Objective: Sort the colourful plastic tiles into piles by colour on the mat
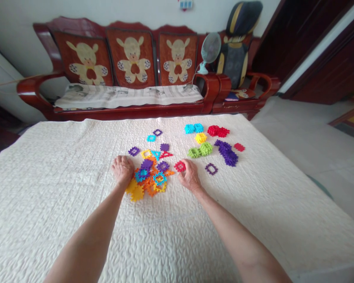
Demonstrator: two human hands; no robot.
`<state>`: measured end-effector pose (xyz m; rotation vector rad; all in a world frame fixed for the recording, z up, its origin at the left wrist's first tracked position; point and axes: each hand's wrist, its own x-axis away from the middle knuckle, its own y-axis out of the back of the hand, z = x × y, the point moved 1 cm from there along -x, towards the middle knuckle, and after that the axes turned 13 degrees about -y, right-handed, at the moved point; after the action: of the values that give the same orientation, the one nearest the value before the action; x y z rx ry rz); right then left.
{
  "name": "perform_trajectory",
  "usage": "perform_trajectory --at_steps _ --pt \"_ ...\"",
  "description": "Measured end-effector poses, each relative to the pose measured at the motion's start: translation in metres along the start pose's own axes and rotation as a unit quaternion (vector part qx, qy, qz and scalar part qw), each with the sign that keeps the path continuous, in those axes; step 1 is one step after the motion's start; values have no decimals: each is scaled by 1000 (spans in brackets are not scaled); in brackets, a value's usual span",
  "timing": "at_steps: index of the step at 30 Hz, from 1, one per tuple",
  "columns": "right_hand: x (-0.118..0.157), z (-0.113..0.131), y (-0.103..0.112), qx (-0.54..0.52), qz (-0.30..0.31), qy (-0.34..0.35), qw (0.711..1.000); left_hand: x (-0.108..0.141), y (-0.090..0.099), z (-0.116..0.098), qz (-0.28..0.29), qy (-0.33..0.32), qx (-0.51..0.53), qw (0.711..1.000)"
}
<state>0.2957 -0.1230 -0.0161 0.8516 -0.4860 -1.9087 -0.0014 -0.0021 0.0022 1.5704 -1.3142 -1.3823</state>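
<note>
My right hand (190,177) pinches a red square interlocking tile (180,166) with toothed edges, just above or on the white quilted cloth (76,204). My left hand (122,169) rests at the left side of a loose pile, its fingers curled and pressed together; whatever lies under them is hidden. The pile holds orange tiles (151,189), yellow tiles (135,191), a blue frame tile (159,178) and purple tiles (146,164), overlapping one another. A red triangle tile (166,154) and a blue triangle tile (156,155) lie at its far edge.
Stacks sorted by colour stand to the right: blue (194,128), red (218,131), yellow (200,138), green (200,150) and purple (227,153). A purple frame tile (211,169) lies near my right hand. Beyond the table stand a wooden sofa (135,114) and a fan (211,48).
</note>
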Motion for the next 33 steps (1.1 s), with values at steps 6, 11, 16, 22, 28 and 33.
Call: perform_trajectory --at_steps 6,11,16,22,28,33 --pt "0 6 1 27 -12 -33 999 1 1 -1 0 -2 0 1000" --pt "1 6 1 43 -5 -38 998 1 0 0 -5 -4 3 1000" --pt "1 4 1 32 -3 -33 999 0 -3 3 -4 1 1 1000" --pt "0 6 1 36 -7 -35 999 0 -3 2 -1 0 0 1000" --pt "1 5 1 43 -11 -39 998 1 -1 0 -6 -2 -3 1000" --pt "0 4 2 5 -22 -29 999 1 0 0 -5 -2 -3 1000"
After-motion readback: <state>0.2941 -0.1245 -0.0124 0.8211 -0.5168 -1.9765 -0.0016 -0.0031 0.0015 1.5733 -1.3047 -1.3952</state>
